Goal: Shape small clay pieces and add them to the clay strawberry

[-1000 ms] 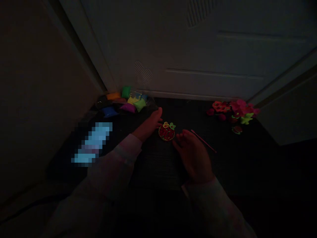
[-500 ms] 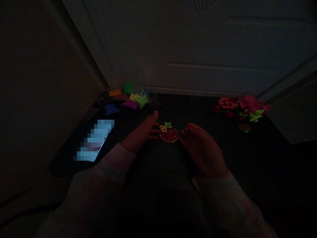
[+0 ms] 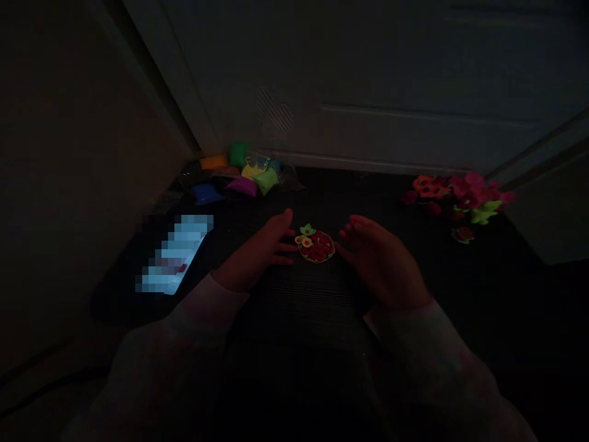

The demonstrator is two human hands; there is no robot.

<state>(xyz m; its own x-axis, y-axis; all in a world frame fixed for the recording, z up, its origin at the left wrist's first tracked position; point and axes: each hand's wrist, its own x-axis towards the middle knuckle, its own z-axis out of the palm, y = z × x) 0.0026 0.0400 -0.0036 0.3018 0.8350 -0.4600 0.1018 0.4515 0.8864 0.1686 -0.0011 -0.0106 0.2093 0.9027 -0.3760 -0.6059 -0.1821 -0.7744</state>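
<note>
On the dark tabletop lies a small round clay piece [image 3: 317, 248], red inside a pale rim, with yellow flower shapes and a green leaf shape at its upper left. My left hand [image 3: 260, 252] is just left of it, fingers apart, holding nothing. To its right is my right hand [image 3: 384, 261], loosely curved with nothing in it, its fingertips close to the rim. Whether any fingertip touches the piece is hard to tell in the dim light.
Several coloured clay packets [image 3: 243, 184] lie at the back left. A lit phone [image 3: 184, 255] with a blurred screen rests at the left. Several pink, red and green flower-like shapes [image 3: 473, 193] sit at the back right. A pale panelled door [image 3: 368, 135] rises behind the table [image 3: 313, 313].
The round piece looks turned slightly, its leaf shape now farther left. Both hands stay at its sides, drawn slightly apart. The whole view has shifted a little.
</note>
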